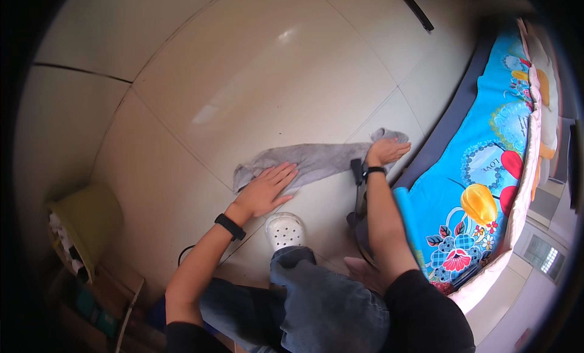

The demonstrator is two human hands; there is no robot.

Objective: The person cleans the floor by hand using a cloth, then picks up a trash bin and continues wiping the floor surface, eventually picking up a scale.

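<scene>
A grey cloth (316,159) lies stretched across the pale floor tiles. My left hand (267,189) presses flat on its left end, fingers spread. At the cloth's right end my right hand (385,151) rests with its fingers on the fabric, close to the mattress edge. Both wrists wear black bands. My knee in blue jeans and a white perforated clog (285,230) are just below the cloth.
A mattress with a bright blue flowered cover (480,189) runs along the right. A yellow-green bin (85,222) stands at the lower left above some boxes. A dark cable (182,253) lies near my left arm. Glossy tiles (261,67) spread beyond the cloth.
</scene>
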